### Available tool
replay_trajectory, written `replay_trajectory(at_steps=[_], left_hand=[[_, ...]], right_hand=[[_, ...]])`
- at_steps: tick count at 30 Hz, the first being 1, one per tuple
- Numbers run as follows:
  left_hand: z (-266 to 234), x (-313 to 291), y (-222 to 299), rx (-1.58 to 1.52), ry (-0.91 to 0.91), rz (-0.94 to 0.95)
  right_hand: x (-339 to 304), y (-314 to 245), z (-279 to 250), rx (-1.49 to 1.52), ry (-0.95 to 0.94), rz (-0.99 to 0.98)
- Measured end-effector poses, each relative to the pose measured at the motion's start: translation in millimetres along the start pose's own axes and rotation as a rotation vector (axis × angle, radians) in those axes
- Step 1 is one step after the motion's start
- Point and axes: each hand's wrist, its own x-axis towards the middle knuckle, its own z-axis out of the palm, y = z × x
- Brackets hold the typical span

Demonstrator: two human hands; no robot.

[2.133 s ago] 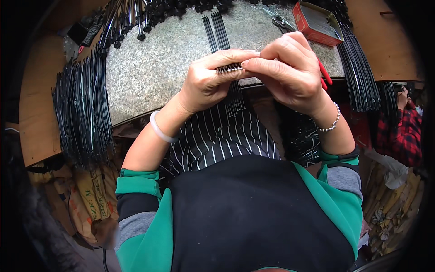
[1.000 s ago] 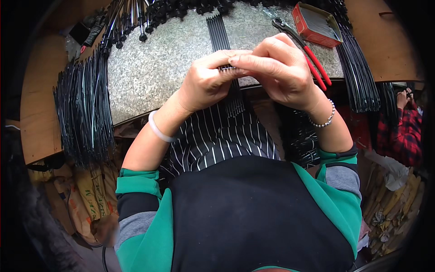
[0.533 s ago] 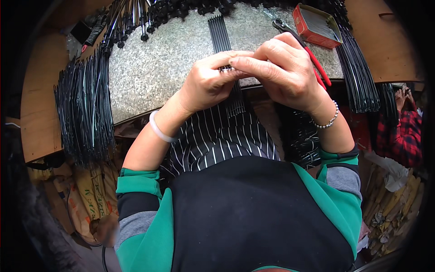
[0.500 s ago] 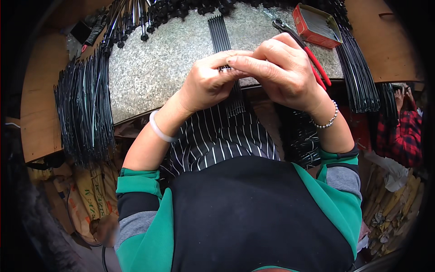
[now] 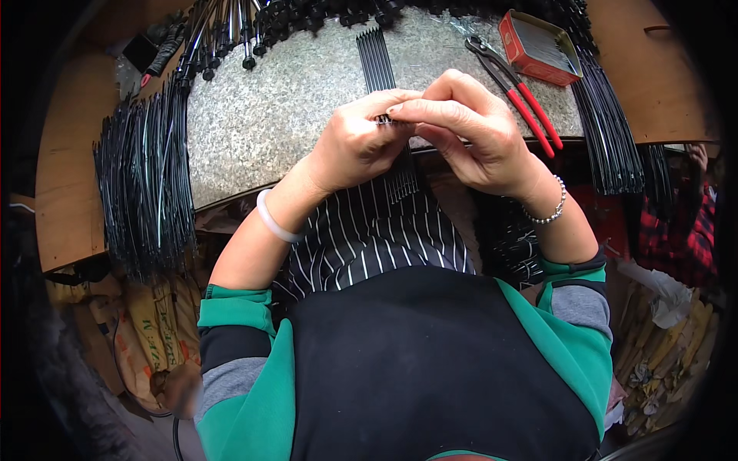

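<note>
From where I stand, the left hand (image 5: 361,138) is closed around a flat row of black rods (image 5: 376,58). The rods' pointed upper ends lie over the stone slab (image 5: 261,115); their lower ends extend past its front edge, in front of the striped apron (image 5: 384,238). The right hand (image 5: 478,127) has bent fingers, its fingertips meeting the left hand at the rods. Whether it grips anything cannot be told.

Pliers (image 5: 523,100) with red handles lie on the slab, just beside the right hand. Beyond them stands an open red box (image 5: 540,48) containing thin pieces; its side carries pale printing, too small to read.

Markings: sacks (image 5: 147,326) at lower left carry large green lettering on yellow, with orange print nearby.

Strip bundles hang at both slab ends: left bundle (image 5: 146,184), right bundle (image 5: 613,142). Knobbed shafts (image 5: 247,42) line the far edge.
</note>
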Motion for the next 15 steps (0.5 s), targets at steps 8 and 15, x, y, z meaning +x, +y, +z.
replay_trajectory(at_steps=[8,15], left_hand=[[-23,0,0,-0.182,-0.105,-0.058],[-16,-11,-9,0.04,-0.552,-0.172]], right_hand=[[3,-21,-9,-0.186,-0.139,0.031],[4,6,-39,-0.064,-0.148,0.282]])
